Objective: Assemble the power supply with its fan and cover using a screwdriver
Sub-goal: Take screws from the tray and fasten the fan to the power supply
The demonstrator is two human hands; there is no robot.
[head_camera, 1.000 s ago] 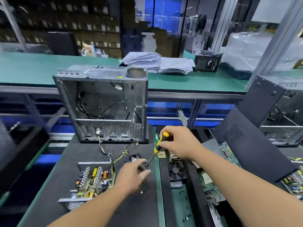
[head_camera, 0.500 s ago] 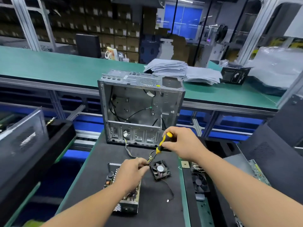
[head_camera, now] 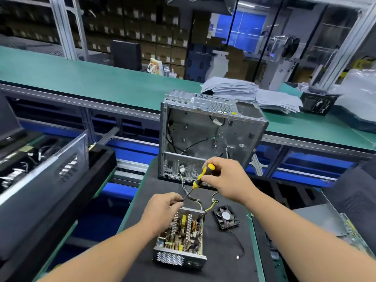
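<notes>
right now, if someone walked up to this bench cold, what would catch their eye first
Most likely the yellow-and-black screwdriver gripped in the right hand, its tip angled down to the left hand. Just below sits the open power supply on the dark mat, its board exposed, with a loose black fan lying flat to its right. Behind them stands an empty metal computer case, wires trailing out towards the supply.

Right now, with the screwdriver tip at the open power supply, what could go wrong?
1. The left hand has its fingers at the screwdriver tip; a slip by the right hand could jab them.
2. The power supply has its board bare, so a slipping tip may hit its parts or the yellow wires.
3. The fan lies loose beside it, lead trailing; a forearm could snag it.
</notes>
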